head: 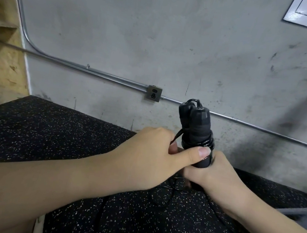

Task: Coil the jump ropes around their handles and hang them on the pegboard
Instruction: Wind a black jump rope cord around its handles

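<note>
Two black jump rope handles (196,121) stand upright side by side, with a few turns of glossy black rope (199,142) wound round their middle. My right hand (217,174) grips the lower ends of the handles from below. My left hand (155,155) holds the rope just left of the handles, its thumb pressed across the coil. Loose rope (166,193) trails down onto the floor beneath my hands. No pegboard is in view.
A black speckled rubber floor (69,135) runs up to a scuffed grey concrete wall (177,41). A metal conduit (96,72) with a small outlet box (154,93) crosses the wall. Wooden shelving (1,39) stands at far left.
</note>
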The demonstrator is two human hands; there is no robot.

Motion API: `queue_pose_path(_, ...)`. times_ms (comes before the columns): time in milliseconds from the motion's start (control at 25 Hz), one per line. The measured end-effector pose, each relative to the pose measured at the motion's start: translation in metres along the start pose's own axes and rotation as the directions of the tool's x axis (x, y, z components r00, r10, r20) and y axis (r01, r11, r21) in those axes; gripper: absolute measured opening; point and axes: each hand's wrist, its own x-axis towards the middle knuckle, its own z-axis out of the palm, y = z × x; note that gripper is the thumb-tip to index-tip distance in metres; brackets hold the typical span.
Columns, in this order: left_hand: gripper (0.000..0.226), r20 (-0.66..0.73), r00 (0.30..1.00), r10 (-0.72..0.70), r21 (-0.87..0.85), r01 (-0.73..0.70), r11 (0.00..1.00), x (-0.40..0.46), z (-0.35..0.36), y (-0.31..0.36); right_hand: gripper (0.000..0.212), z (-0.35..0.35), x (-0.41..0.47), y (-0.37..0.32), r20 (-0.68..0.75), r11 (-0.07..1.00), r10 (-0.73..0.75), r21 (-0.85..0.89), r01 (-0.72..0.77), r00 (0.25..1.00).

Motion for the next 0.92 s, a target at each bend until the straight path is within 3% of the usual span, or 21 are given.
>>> queue_pose_path(240,0.061,-0.054,0.998,0.019,0.06,-0.015,0.998,0.003,0.004,-0.004,0.016,0.017,0.0,-0.001,-0.103,0.993,-0.084,-0.092,0.075,0.991)
queue_pose_path(320,0.056,-0.026,0.998,0.051,0.003,-0.051,0.999,0.004,0.002,-0.011,0.019,0.012,-0.001,-0.004,-0.007,0.993,-0.097,-0.062,0.097,0.995)
queue_pose_path(400,0.054,0.061,0.991,0.117,-0.123,-0.109,0.986,0.003,-0.002,-0.017,0.021,0.004,-0.005,-0.008,0.176,0.996,-0.087,0.05,0.079,0.981)
queue_pose_path(480,0.052,0.144,0.974,0.177,-0.234,-0.14,0.962,0.0,-0.004,-0.021,0.03,-0.002,-0.008,-0.009,0.339,0.967,-0.011,0.244,-0.077,0.941)
queue_pose_path(560,0.052,0.142,0.973,0.181,-0.263,-0.14,0.955,-0.003,-0.004,-0.024,0.026,-0.003,-0.009,-0.008,0.4,0.944,0.05,0.281,-0.175,0.915)
queue_pose_path(680,0.077,0.002,0.997,0.071,-0.026,-0.071,0.997,-0.007,-0.004,-0.026,0.009,-0.001,-0.008,-0.007,0.286,0.964,0.02,0.25,-0.095,0.958)
queue_pose_path(760,0.086,-0.058,0.998,-0.003,0.06,0.006,0.998,-0.007,-0.006,-0.025,0.013,-0.001,-0.006,-0.006,0.202,0.97,-0.034,0.241,-0.016,0.979)
queue_pose_path(920,0.072,-0.075,0.996,0.037,0.059,-0.033,0.998,-0.007,-0.01,-0.022,0.02,0.0,-0.003,-0.008,0.091,0.984,-0.052,0.174,0.035,0.995)
